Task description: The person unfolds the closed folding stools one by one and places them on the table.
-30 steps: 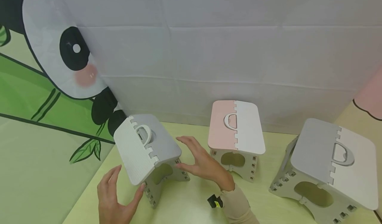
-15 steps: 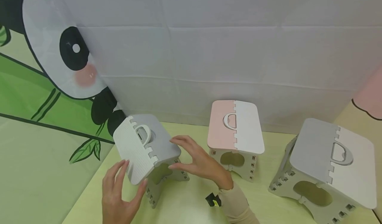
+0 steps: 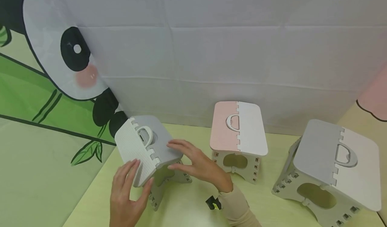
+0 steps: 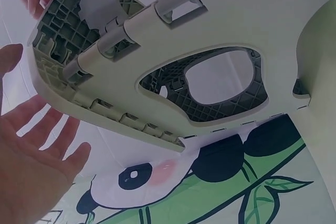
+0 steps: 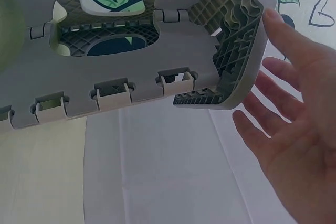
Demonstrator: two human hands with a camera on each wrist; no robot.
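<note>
A folding stool (image 3: 133, 149) with a white and grey top and a carry handle stands at the left of the table. My left hand (image 3: 128, 193) is at its white half: the fingertips reach over the top and the thumb lies by the front edge. My right hand (image 3: 201, 166) is at the grey half, fingers over the edge and thumb lower, by the front corner. Both hands have spread, fairly straight fingers. Seen from below in the left wrist view are the stool's ribbed underside and its leg panel (image 4: 220, 30); the right wrist view shows my right hand (image 5: 299, 108) beside a top corner.
A pink and white folding stool (image 3: 252, 129) stands in the middle, near the back cloth (image 3: 226, 59). On the right is a larger grey and white one (image 3: 317, 153). A small black object (image 3: 211, 202) is by my right sleeve. The tabletop (image 3: 184, 206) is pale yellow-green.
My left hand has moved right and up, its fingertips now over the white half. My right hand has shifted left over the grey half. The stools have stayed in place.
</note>
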